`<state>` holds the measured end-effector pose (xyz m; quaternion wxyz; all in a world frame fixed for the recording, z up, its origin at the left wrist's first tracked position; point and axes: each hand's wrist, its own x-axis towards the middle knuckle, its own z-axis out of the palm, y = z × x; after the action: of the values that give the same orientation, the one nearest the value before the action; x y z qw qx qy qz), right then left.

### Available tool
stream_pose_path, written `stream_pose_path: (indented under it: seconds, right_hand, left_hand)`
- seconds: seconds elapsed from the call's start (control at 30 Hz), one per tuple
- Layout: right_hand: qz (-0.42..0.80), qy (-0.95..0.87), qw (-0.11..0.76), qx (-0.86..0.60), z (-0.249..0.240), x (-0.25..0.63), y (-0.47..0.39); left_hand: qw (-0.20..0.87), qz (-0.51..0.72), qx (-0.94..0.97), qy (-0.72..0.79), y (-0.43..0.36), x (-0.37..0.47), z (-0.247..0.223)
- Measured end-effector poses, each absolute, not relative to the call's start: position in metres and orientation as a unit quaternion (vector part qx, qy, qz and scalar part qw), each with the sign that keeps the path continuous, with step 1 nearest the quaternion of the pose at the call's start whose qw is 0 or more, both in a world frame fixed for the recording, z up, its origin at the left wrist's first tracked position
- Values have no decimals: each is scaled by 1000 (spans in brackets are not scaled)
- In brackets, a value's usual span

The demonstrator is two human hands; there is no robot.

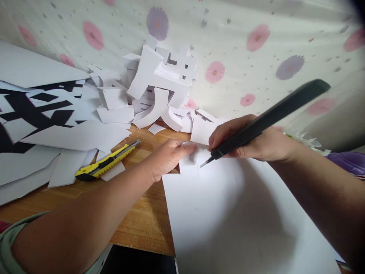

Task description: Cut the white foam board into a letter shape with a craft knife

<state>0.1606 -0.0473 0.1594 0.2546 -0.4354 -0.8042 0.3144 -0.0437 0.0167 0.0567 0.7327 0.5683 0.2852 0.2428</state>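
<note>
My left hand (174,154) is closed on a small white board piece (189,161), its thumb lying along the top and the other fingers mostly hidden. My right hand (242,139) grips a slim black craft knife (265,120), tilted with its handle up to the right. The thin grey tip points down to the left, close to the small piece; whether it touches cannot be made out. Beneath both hands lies a large white foam board sheet (205,220), shaded by my right arm. A yellow utility knife (108,161) rests on the table left of my left hand.
White cut-out shapes (159,76) are piled at the back against a flowered curtain (228,30). Offcuts and black-and-white sheets (42,102) cover the left of the wooden table (142,213). A purple item (346,163) is at the right edge.
</note>
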Motion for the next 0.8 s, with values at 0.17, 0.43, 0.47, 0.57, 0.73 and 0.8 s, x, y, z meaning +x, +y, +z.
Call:
stream_pose_path:
  seconds: [0.17, 0.43, 0.47, 0.57, 0.73, 0.8]
  right_hand:
    - [357, -806, 197, -428, 168, 152, -31]
    - [376, -804, 140, -438, 175, 147, -16]
    - [379, -802, 132, -442, 176, 147, -15]
    - [397, -804, 119, -426, 179, 144, -12]
    - [424, -819, 85, -376, 189, 129, -6]
    - [430, -818, 69, -376, 192, 123, -4]
  left_hand:
    - [749, 239, 557, 268, 16, -43, 58]
    - [744, 251, 554, 276, 16, -42, 59]
    - [747, 252, 550, 275, 16, -42, 59]
    - [754, 253, 539, 278, 16, -42, 58]
    - [754, 255, 540, 274, 18, -42, 56]
    - [750, 257, 547, 268, 18, -42, 55]
